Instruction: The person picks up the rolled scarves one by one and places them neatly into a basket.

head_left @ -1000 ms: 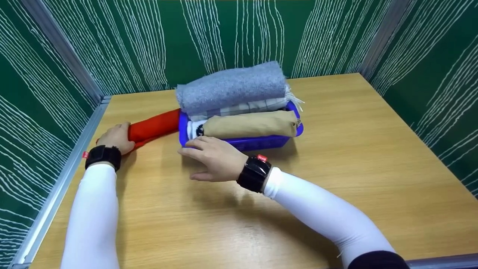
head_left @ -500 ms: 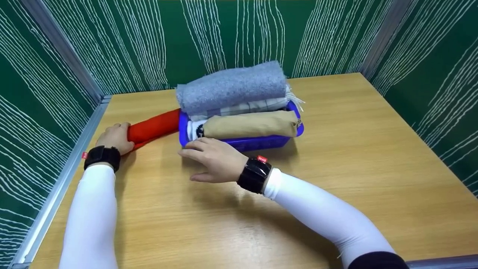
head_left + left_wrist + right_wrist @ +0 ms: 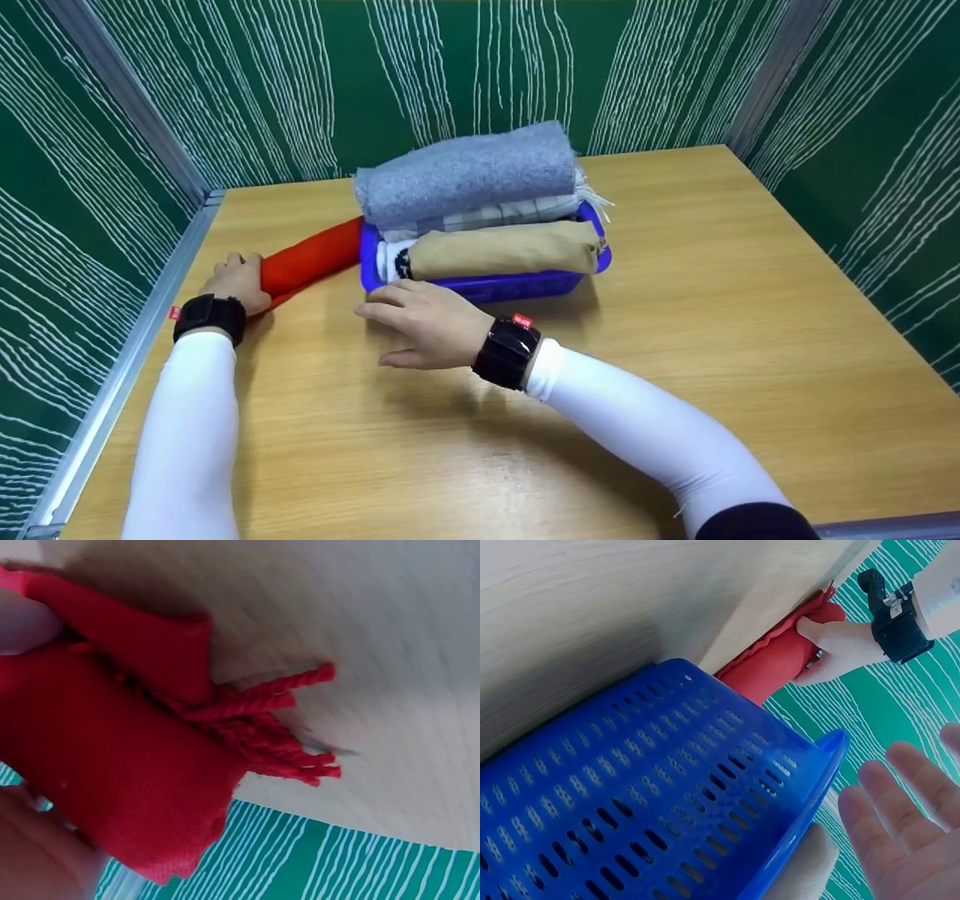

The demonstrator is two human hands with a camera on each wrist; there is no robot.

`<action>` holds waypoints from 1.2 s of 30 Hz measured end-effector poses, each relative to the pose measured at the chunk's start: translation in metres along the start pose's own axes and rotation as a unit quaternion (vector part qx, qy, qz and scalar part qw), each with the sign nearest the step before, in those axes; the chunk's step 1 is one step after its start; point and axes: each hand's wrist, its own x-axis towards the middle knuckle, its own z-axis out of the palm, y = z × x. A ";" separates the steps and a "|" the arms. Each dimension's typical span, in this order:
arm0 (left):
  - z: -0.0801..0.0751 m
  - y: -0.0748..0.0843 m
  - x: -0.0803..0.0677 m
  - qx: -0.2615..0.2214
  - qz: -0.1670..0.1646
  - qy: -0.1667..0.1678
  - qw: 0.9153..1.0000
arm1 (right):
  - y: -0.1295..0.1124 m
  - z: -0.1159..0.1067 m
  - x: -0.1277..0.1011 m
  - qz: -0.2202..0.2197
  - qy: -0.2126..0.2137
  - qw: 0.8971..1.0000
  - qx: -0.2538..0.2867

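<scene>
A: What do we see at the left hand (image 3: pixel 238 279)?
B: We see it gripping the end of a red roll (image 3: pixel 311 256), whose far end touches the basket (image 3: pixel 495 286).

A: And the right hand (image 3: pixel 427 322)?
B: We see it with fingers straight and relaxed, holding nothing, just before the basket's near left corner.

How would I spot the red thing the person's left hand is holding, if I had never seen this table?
Find the blue basket of rolled cloths on the wooden table. Just outside its left end lies a rolled red scarf, gripped by the left hand. It alone is red, fringed, and outside the basket.
</scene>
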 end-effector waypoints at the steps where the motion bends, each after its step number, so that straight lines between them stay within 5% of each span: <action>1: 0.000 0.000 0.000 -0.005 -0.001 -0.005 1.000 | 0.000 0.001 0.000 0.000 -0.001 1.000 0.000; 36: 0.004 -0.009 -0.010 -0.054 0.027 0.006 0.998 | -0.006 0.015 0.019 0.000 -0.035 0.999 -0.015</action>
